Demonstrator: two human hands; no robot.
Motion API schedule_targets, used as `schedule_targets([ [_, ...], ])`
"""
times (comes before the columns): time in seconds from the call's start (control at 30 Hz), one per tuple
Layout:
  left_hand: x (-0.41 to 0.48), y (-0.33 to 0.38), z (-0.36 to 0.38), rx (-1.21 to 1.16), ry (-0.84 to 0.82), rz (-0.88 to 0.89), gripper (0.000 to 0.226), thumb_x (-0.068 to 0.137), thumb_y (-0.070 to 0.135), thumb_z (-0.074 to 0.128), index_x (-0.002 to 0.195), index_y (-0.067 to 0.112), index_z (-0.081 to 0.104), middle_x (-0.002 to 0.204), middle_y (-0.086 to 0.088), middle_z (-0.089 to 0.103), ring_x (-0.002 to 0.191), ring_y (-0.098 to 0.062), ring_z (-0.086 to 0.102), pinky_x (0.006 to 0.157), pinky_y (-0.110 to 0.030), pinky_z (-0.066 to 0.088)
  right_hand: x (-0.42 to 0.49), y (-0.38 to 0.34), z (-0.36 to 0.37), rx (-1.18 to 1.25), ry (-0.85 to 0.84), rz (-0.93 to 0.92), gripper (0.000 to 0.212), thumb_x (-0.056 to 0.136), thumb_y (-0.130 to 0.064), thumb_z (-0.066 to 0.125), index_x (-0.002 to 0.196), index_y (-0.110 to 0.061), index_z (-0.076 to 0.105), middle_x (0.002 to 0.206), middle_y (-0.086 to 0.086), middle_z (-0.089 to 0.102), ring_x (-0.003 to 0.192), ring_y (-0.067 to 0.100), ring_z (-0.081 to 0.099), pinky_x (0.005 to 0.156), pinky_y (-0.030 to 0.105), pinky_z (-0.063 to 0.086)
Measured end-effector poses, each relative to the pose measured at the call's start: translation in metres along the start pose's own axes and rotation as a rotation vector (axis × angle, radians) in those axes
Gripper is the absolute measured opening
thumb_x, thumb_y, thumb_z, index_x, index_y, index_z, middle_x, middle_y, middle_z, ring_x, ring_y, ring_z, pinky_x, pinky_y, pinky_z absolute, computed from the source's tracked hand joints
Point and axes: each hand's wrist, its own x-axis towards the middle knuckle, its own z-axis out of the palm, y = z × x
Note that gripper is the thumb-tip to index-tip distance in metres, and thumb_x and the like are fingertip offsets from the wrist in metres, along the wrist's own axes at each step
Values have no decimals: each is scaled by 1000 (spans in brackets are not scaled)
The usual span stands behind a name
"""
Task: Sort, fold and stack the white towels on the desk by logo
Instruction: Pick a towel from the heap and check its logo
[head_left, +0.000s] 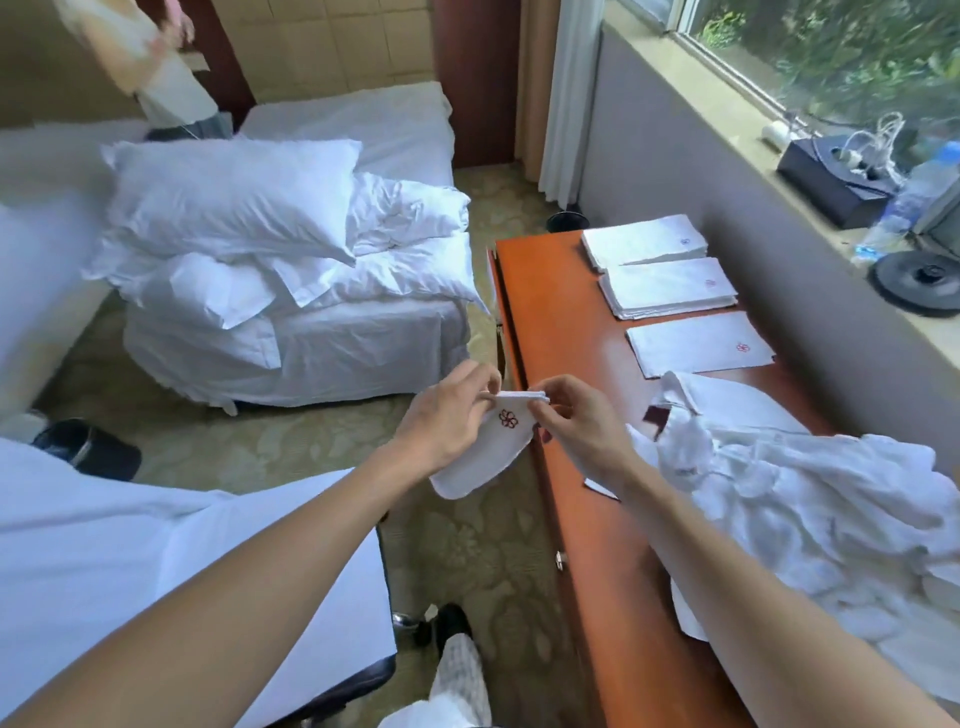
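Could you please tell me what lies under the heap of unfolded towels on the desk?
The heap rests on the orange desk. A dark red corner peeks out at its far edge; whatever else lies beneath is covered.

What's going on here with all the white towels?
A person is sorting towels. The left hand and right hand both pinch the top edge of a small white towel with a red flower logo, holding it in the air beside the desk. Three folded piles already lie in a row on the desk, each showing a small logo. A crumpled heap of unfolded towels waits at the near end.
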Motion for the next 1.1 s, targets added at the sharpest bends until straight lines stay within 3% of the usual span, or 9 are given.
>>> schedule_targets([
  [0.13,20,-37,-18,64,3,57,9,99,17,62,101,23,54,99,9,51,73,-21,57,63,-31,36,35,-4,24,6,-22,14,7,97,-16,68,102,-20,71,83,-6,76,72,12,73,69,31,60],
  [0.3,47,-88,-31,-49,21,-84,14,96,11,65,93,20,55,93,11,57,85,-16,56,73,-31,37,85,-10,54,-36,-68,28,6,97,-22,71,102,-21,73,84,-9,74,76,4,69,67,14,49],
  [0.5,72,-151,-48,-166,2,-151,20,94,6,66,89,22,55,88,12,57,90,-18,59,80,-40,51,137,-21,91,-105,-109,13,6,96,-20,71,98,-24,74,80,-17,71,73,0,64,65,11,44],
  [0.67,97,-191,-59,-154,-3,-181,21,97,17,63,103,28,46,96,12,60,94,-18,60,83,-38,43,175,-29,110,-94,-90,-15,10,94,-20,73,96,-29,76,87,-14,75,81,4,68,69,17,50],
  [0.73,104,-209,-60,-126,9,-205,11,98,21,61,104,28,54,92,19,59,96,-19,60,86,-39,41,190,-29,115,-89,-98,-9,10,94,-20,74,95,-30,76,91,-13,76,87,5,70,75,20,51],
  [0.87,122,-237,-61,-135,71,-258,7,97,32,63,92,36,62,81,29,53,90,-14,54,74,-32,36,224,-25,126,-95,-106,12,9,96,-23,73,97,-32,74,94,-13,75,92,6,69,82,27,55],
  [1.03,158,-256,-58,-155,99,-296,5,99,37,59,95,39,61,92,22,61,89,-8,55,64,-20,35,268,-12,135,-105,-125,73,6,100,-23,68,105,-23,71,100,-9,74,95,4,69,82,24,55],
  [1.1,175,-266,-57,-146,92,-302,7,100,32,57,99,36,63,99,18,63,90,-9,57,64,-25,38,290,-7,137,-121,-139,93,7,101,-23,67,107,-22,70,101,-9,73,94,4,68,82,25,56],
])
